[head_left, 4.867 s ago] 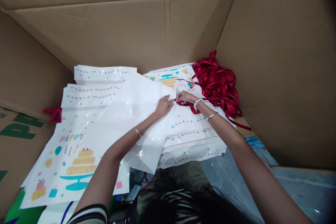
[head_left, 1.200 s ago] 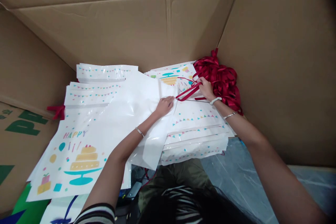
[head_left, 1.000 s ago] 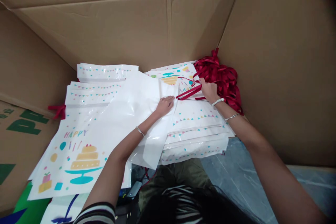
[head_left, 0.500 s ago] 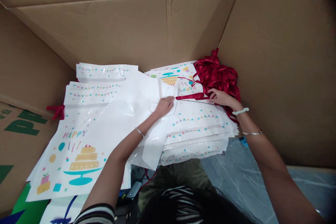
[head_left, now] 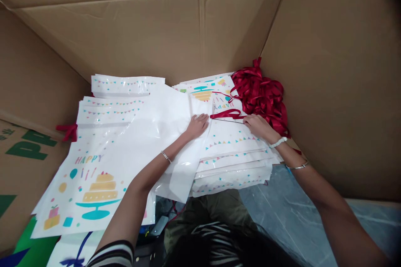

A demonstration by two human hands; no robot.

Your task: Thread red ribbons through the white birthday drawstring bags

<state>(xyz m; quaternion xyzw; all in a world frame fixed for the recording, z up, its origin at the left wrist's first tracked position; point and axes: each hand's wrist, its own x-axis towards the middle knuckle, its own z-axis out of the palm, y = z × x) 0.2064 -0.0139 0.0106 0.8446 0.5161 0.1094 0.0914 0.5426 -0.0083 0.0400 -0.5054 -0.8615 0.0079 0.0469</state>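
Observation:
My left hand [head_left: 197,127] lies flat on a glossy white plastic bag [head_left: 163,133], pressing on it near the middle of the pile and gripping nothing. My right hand [head_left: 257,127] is at the foot of a tangled heap of dark red satin ribbon [head_left: 260,96]. Its fingertips pinch a ribbon length [head_left: 226,114] that runs left across the bags. Under both hands are stacks of white bags printed with bunting, and one shows a birthday cake and "HAPPY" [head_left: 97,183].
Tall cardboard box walls [head_left: 200,37] rise behind and to the right. A printed cardboard flap [head_left: 28,150] lies at the left, with a red ribbon tuft [head_left: 67,132] at the pile's edge. Grey plastic sheeting [head_left: 282,217] spreads at lower right, and my olive-trousered legs [head_left: 213,208] show below.
My right hand has moved down and right from the ribbon heap, drawing the ribbon thinner across the bags. My left hand has stayed in place on the white bag.

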